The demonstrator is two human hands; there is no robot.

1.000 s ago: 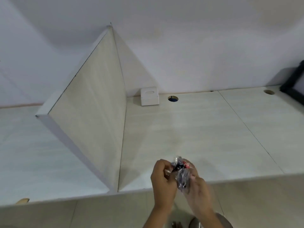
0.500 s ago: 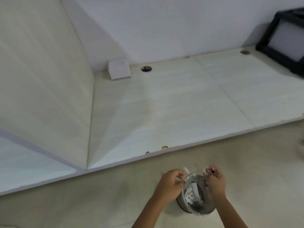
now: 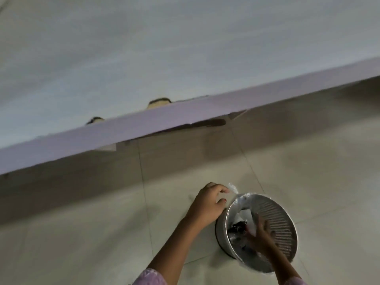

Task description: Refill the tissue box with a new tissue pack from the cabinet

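The tissue box and the tissue pack are out of view. A round perforated metal waste bin (image 3: 281,221) with a clear plastic liner (image 3: 233,188) stands on the floor at the lower right. My left hand (image 3: 209,204) is at the bin's left rim and pinches the liner's edge. My right hand (image 3: 260,237) reaches down inside the bin, blurred, with fingers spread. A crumpled dark wrapper (image 3: 238,227) lies in the bin just left of those fingers, among white scraps.
The pale desk top (image 3: 164,48) fills the upper half, and its front edge (image 3: 185,116) runs diagonally across the frame. Beige floor tiles (image 3: 308,151) surround the bin. Two small chips show on the desk edge.
My view dropped from the desk to the floor. Both hands carried the crumpled wrapper down to the bin. The right hand went inside the bin and the wrapper now lies there.
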